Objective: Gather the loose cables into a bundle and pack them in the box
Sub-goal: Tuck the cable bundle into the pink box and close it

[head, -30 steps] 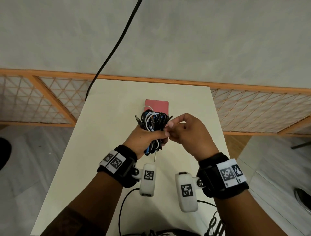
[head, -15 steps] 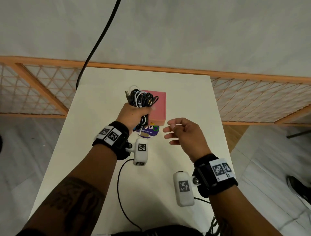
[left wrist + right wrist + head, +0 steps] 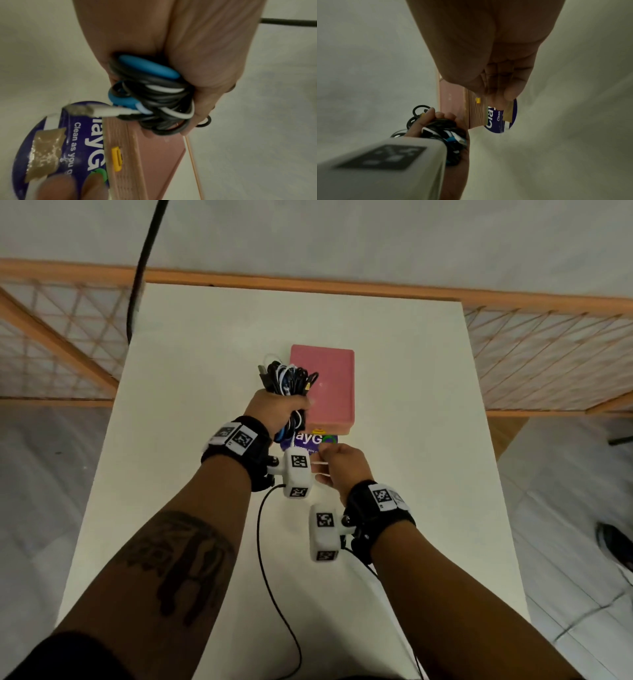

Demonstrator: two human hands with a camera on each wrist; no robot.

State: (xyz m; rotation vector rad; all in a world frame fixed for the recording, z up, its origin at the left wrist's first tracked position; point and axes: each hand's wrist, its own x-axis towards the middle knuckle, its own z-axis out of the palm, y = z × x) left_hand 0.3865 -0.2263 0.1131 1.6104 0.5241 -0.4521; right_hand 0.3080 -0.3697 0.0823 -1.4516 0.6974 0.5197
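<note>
White counter (image 3: 205, 371) carrying a closed pink box (image 3: 322, 385) at centre frame.
Left hand (image 3: 274, 410) is gripping the cable bundle (image 3: 286, 380) tightly; right hand (image 3: 342, 467) is pinching a white strip (image 3: 320, 463).

My left hand (image 3: 274, 409) grips the cable bundle (image 3: 286, 380) — black, white and blue loops, a white plug poking out below — just left of the pink box (image 3: 323, 386), which lies flat and closed on the surface (image 3: 191, 405).

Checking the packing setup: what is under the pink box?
A round purple sticker sticks out from under the pink box at its near edge; how far it runs underneath is covered.
</note>
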